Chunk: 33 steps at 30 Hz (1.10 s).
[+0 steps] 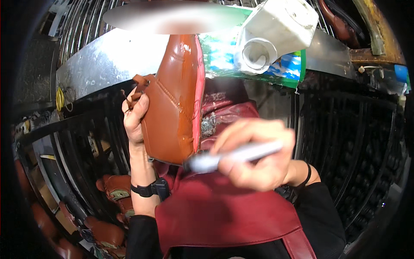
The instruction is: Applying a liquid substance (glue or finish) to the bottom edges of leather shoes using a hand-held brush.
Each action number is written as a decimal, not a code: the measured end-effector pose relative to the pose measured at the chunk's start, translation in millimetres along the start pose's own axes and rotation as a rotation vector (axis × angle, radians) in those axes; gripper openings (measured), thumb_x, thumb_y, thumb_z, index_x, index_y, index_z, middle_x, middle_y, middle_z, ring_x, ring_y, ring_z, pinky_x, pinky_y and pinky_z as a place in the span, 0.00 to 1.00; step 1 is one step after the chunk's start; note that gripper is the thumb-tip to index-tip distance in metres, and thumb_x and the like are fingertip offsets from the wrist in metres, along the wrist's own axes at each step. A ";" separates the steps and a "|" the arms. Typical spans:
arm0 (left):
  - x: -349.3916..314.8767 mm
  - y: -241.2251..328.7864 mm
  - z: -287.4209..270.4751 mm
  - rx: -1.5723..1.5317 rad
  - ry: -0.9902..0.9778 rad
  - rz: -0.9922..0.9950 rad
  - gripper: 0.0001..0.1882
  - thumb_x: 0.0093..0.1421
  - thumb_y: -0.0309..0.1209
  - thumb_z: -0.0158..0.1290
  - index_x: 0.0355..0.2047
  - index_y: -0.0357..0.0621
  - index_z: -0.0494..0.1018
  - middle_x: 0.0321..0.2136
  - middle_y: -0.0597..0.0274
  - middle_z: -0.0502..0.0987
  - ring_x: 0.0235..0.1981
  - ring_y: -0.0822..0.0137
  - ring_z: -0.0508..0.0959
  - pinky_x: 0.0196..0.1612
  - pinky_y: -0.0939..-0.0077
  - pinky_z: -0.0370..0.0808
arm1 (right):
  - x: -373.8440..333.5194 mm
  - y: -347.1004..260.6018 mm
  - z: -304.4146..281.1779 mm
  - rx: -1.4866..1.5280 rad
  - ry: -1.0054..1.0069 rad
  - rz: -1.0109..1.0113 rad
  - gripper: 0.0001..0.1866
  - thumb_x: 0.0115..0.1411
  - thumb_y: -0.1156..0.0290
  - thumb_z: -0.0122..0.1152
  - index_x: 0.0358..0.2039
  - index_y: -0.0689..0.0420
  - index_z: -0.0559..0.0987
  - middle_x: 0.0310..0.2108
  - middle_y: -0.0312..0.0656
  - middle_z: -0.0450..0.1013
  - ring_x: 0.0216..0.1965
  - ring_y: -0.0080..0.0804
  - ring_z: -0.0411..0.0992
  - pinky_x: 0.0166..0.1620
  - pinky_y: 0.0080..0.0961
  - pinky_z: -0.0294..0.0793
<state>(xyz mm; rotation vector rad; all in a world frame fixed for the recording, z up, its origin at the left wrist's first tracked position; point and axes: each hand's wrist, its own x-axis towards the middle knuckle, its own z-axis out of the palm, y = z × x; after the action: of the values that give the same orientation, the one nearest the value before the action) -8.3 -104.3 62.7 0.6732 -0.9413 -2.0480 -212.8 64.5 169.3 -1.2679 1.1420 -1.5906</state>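
A brown leather shoe (170, 116) is held on its side, with a pink strip (199, 86) running down its right edge. Next to that strip the leather has a darker, glossy band that looks wet. My left hand (137, 113) grips the shoe at its opening, thumb on the leather near the loops and laces. In my right hand (256, 175) is a brush (208, 163) with a white handle, blurred by motion. Its dark tip is at the lower right end of the shoe; whether it touches the leather, I cannot tell.
Beyond the shoe, a white plastic container (280, 26) with a round mouth rests on a green and blue plastic sheet (291, 69) over a metal plate (90, 67). Several brown shoes (105, 231) sit at lower left. Dark racks (345, 142) flank my red apron (228, 211).
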 end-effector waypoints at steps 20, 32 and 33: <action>16.8 3.0 45.7 0.650 0.014 0.343 0.26 0.65 0.30 0.58 0.63 0.34 0.71 0.53 0.52 0.81 0.49 0.63 0.83 0.55 0.68 0.81 | 60.7 -19.1 -39.6 -0.089 -0.140 -0.214 0.21 0.40 0.81 0.60 0.39 0.72 0.82 0.40 0.58 0.83 0.42 0.42 0.82 0.47 0.37 0.83; -13.8 -0.2 36.4 -0.316 0.181 0.040 0.28 0.73 0.42 0.50 0.68 0.41 0.68 0.61 0.47 0.77 0.60 0.52 0.80 0.64 0.51 0.77 | 82.7 25.2 -53.5 0.234 0.367 -0.138 0.06 0.66 0.78 0.67 0.37 0.70 0.83 0.26 0.47 0.82 0.24 0.30 0.80 0.32 0.26 0.81; -16.9 3.1 31.1 -0.243 0.185 0.082 0.29 0.71 0.42 0.54 0.67 0.40 0.69 0.60 0.48 0.78 0.57 0.52 0.81 0.62 0.53 0.79 | 75.7 24.2 -45.1 0.204 0.358 -0.123 0.08 0.68 0.77 0.63 0.40 0.71 0.82 0.27 0.50 0.82 0.25 0.35 0.80 0.32 0.30 0.81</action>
<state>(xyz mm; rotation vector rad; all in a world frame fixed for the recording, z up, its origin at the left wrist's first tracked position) -19.5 -79.8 85.9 0.6675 -0.5930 -1.9493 -270.5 -6.2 162.4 -0.9594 1.0943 -2.0292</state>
